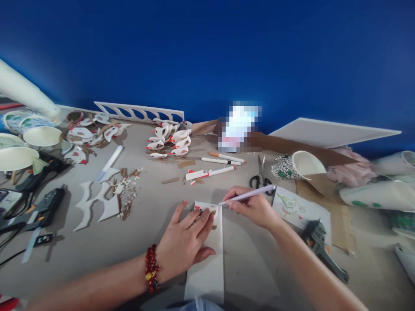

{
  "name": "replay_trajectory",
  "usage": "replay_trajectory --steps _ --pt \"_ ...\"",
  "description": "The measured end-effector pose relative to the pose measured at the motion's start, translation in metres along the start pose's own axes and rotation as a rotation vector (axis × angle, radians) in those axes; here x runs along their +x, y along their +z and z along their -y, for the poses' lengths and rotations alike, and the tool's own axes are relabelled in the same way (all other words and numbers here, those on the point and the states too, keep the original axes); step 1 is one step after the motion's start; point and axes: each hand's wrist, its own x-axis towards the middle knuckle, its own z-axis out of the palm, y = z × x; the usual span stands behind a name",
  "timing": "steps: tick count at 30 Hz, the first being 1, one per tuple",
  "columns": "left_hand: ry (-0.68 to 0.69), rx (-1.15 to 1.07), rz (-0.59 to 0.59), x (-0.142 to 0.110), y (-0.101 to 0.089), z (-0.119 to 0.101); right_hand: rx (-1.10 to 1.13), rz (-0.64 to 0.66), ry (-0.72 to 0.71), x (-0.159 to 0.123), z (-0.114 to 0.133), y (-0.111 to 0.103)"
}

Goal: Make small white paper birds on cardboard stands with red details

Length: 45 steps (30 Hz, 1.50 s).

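My left hand (184, 242), a beaded bracelet on its wrist, lies with fingers spread on a strip of white foam board (207, 276). Its fingertips press on a small white bird cutout (212, 209) with a red tip and a brown patch, mostly hidden under the fingers. My right hand (251, 207) is closed around a pale purple pen (253, 194). The pen's tip meets the top right edge of the strip, close beside the cutout.
Finished bird pieces (170, 136) are grouped at the back. Several pens (222, 160), scissors (261, 170), a bird drawing (292, 203) and a glue gun (324, 248) lie around. Board offcuts (108, 201), another glue gun (47, 207) and paper cups (42, 136) sit left.
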Motion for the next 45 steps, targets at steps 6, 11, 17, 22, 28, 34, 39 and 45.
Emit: replay_trajectory --steps 6,11,17,22,28,34,39,45 --pt "0.006 -0.007 0.012 0.000 -0.001 0.001 0.053 0.004 0.029 0.002 -0.004 -0.001" --pt "0.004 -0.013 0.023 0.000 -0.001 0.001 0.058 0.016 0.015 0.003 -0.004 -0.002" --pt "0.004 -0.020 0.012 0.000 0.000 0.001 0.023 -0.018 0.018 0.001 -0.003 -0.007" --pt "-0.006 -0.009 0.015 0.000 -0.001 -0.001 -0.033 -0.020 0.003 0.000 0.002 -0.007" --pt "-0.002 -0.003 0.002 0.000 -0.001 0.000 -0.062 -0.017 -0.022 0.001 0.008 -0.003" --pt "-0.002 -0.003 0.005 0.000 -0.001 -0.001 -0.054 -0.001 -0.020 0.003 0.006 0.003" --pt "-0.004 -0.003 0.025 0.001 -0.001 0.000 -0.025 -0.019 0.010 0.002 0.001 0.004" --pt "-0.003 -0.017 0.023 0.000 -0.002 0.000 0.007 -0.008 0.029 0.005 -0.001 0.002"
